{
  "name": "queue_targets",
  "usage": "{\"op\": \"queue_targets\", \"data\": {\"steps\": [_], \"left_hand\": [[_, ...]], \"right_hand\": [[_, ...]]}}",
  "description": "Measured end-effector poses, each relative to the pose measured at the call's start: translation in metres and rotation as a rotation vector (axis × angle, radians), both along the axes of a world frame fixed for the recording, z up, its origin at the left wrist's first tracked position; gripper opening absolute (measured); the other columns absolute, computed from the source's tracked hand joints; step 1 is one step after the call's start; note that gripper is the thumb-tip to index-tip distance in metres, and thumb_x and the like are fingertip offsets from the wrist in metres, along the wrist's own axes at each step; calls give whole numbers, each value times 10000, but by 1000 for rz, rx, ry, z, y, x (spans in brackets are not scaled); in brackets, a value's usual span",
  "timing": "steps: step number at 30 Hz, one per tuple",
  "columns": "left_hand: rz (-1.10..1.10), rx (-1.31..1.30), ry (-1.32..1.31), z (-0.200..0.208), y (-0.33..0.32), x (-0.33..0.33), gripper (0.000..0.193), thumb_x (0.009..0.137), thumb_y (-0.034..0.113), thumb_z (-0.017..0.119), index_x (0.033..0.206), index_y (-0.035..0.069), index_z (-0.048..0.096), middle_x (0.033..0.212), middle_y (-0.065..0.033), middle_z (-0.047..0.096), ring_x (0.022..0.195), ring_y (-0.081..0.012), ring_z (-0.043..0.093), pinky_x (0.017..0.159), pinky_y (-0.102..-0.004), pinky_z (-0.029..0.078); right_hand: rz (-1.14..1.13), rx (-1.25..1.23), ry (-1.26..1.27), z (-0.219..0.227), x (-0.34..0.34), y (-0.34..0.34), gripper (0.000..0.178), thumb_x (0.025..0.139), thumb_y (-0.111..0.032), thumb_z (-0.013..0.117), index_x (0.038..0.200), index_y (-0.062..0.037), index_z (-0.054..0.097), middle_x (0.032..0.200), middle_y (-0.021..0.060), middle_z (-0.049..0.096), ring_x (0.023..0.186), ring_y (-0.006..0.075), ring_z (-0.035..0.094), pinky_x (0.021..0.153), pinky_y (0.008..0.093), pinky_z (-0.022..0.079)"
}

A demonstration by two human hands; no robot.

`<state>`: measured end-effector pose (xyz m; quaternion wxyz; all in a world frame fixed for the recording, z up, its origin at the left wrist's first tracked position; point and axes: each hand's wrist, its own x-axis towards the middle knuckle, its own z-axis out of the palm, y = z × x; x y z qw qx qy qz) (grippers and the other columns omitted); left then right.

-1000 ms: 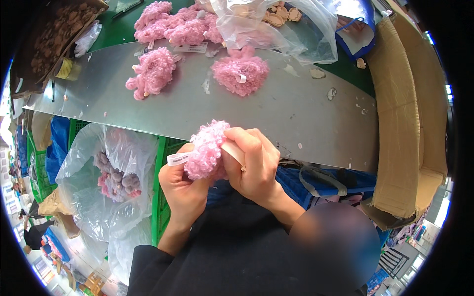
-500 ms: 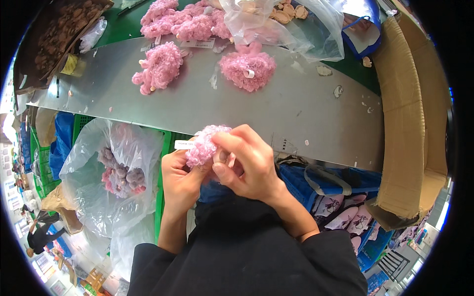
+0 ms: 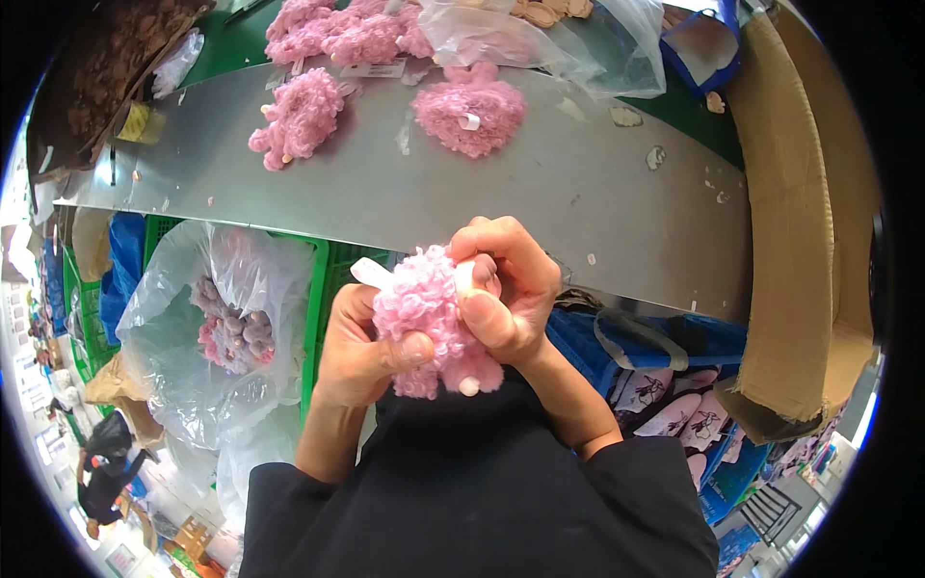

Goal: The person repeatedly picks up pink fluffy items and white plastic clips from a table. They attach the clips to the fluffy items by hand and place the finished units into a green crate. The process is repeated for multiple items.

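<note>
Between my hands, just past the near edge of the metal table, is a curly pink plush piece [image 3: 424, 303] with a white fabric label on its left side and a small cream nub at its lower end. My left hand [image 3: 361, 352] is closed around its left side, thumb pressed on the front. With bent fingers and thumb, my right hand [image 3: 511, 289] pinches its upper right part; a small pale piece shows at the fingertips. Two similar plush pieces, one at left [image 3: 299, 118] and one in the middle [image 3: 469, 114], lie on the table.
More pink plush [image 3: 361, 34] is heaped at the table's [image 3: 385, 193] far side beside a clear plastic bag [image 3: 617, 48]. A cardboard box [image 3: 785, 222] stands at right. Lower left, a green crate [image 3: 313, 328] borders a bag of grey and pink plush [image 3: 236, 332]. Blue crates [image 3: 588, 352] stand lower right.
The plush piece has been turned and brought lower, so more of it and the cream nub show. My right hand has shifted up and right, still pinching it.
</note>
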<state>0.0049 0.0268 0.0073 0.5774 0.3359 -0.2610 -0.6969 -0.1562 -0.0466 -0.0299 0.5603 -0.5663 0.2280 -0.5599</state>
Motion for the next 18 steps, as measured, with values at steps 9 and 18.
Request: {"op": "queue_targets", "data": {"steps": [9, 18], "left_hand": [[-22, 80, 174, -8, -1, -35, 525, 870, 209, 823, 1296, -39, 640, 1203, -119, 715, 1086, -211, 694, 958, -365, 550], [-121, 129, 224, -11, -5, -49, 419, 978, 234, 717, 1273, -55, 646, 1188, -120, 719, 1054, -182, 695, 946, -334, 546]], "right_hand": [[-121, -24, -240, -21, -11, 5, 410, 867, -254, 795, 1093, 33, 609, 889, 35, 543, 759, 91, 453, 692, 243, 374], [-197, 83, -245, -27, -32, 15, 440, 874, -298, 793, 1095, 35, 609, 901, 24, 539, 778, 78, 439, 705, 231, 368]]}}
